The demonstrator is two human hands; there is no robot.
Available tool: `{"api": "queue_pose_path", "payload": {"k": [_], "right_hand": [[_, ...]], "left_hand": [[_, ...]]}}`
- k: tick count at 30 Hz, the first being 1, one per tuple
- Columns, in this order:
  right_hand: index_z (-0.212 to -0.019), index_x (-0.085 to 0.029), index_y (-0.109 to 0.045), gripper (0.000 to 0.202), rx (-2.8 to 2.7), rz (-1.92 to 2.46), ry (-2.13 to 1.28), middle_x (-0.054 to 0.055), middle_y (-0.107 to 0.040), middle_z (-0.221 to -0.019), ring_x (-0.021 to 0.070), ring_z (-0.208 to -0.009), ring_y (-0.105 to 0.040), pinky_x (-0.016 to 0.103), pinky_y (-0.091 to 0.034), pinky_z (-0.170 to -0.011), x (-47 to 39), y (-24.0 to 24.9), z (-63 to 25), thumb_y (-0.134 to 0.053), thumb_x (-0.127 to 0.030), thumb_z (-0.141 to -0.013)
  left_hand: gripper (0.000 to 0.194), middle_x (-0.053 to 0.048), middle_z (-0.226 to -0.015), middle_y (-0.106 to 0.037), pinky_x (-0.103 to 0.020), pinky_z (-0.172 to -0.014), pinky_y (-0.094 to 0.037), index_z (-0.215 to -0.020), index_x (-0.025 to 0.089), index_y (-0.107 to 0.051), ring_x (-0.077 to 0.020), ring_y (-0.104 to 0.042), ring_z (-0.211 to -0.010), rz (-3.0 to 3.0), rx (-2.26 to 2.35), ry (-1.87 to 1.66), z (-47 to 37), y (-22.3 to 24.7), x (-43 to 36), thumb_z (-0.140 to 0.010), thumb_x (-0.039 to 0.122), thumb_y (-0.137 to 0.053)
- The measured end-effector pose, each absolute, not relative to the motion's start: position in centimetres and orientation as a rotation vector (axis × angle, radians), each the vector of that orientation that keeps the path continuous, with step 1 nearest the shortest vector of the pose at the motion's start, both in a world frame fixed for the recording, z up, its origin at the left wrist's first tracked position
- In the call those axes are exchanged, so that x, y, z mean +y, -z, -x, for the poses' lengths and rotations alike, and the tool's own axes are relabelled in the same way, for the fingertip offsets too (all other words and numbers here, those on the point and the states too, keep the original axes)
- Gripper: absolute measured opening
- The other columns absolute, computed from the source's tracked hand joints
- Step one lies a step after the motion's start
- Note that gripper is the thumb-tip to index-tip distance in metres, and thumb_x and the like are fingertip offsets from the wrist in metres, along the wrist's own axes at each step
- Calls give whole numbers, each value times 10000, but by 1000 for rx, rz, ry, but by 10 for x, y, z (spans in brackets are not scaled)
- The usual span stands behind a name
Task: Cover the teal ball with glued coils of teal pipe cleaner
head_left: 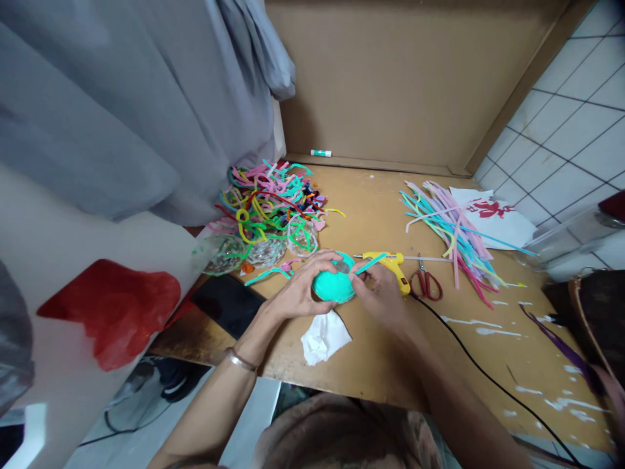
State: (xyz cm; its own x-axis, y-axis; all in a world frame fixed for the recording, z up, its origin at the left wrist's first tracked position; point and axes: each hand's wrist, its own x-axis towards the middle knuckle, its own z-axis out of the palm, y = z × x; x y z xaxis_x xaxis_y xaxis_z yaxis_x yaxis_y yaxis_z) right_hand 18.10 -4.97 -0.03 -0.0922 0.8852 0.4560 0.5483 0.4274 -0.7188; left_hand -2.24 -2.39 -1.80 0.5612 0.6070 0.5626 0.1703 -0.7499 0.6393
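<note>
A round turquoise piece (333, 288) with a small greyish patch near its top is held above the table. My left hand (307, 286) wraps round its left side, fingers over the top and thumb below. At its right edge, my right hand (378, 286) pinches a turquoise pipe cleaner (372, 263), which slants up to the right. A yellow glue gun (398, 264) lies just behind my right hand, partly hidden by it. Below the round piece is a crumpled white tissue (325, 339).
Red-handled scissors (426, 285) lie right of the glue gun, near its black cord (469, 348). Loose pipe cleaners (454, 228) spread at right. A colourful heap (273, 202) and a dark phone (227, 305) are at left. A glue stick (321, 154) stands out at the back.
</note>
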Motion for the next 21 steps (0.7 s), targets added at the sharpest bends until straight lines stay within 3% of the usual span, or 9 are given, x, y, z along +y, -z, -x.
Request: {"api": "queue_pose_path", "payload": {"k": [5,21], "right_hand": [[-766,-221,-639,103,-1780,1248,-463,34,-699,-755,177,-672,-608,319,-494,-677,-49,-1,-181,-549,-248,-809],[-791,-202,-646,128,-1786,1270,-501,52,-698,-781,181,-703,-606,317,-493,-712,-49,-1,-182,-537,-262,-822]], "left_hand": [[672,-139,-1375,-519,-562,-1116,-392,-1215,259,-422,-322,-483,-1339,-2203,635,-1115,22,21,-24,-663,194,-800],[567,-147,-1372,-500,-573,-1108,-400,-1197,246,-464,-332,-474,-1336,-2377,634,-1075,23,17,-24,-720,217,-769]]}}
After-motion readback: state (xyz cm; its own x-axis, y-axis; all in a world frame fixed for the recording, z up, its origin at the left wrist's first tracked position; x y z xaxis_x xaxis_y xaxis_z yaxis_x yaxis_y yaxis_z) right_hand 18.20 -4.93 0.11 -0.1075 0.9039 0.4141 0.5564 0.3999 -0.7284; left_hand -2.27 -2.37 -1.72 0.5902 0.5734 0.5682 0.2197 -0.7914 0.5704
